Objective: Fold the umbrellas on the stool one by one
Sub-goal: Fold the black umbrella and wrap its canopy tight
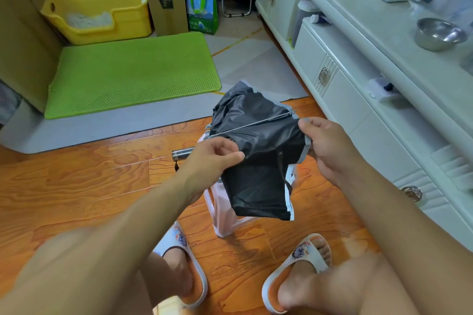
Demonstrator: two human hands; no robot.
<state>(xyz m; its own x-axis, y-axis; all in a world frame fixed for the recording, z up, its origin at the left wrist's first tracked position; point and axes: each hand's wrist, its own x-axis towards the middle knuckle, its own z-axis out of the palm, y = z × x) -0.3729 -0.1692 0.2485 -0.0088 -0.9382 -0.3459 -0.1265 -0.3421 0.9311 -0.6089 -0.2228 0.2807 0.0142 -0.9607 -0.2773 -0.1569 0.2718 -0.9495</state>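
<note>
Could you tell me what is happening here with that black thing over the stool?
A person is sorting out a black umbrella above a white plastic stool. The left hand pinches the canopy fabric, and the right hand grips its grey-trimmed edge beside a bare metal rib. The canopy is crumpled, not yet folded. The handle sticks out left.

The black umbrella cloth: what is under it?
Under the black umbrella cloth a pale plastic stool shows its legs; its seat is covered. A dark handle sticks out at the left. Both hands, left hand and right hand, pinch the cloth.
</note>
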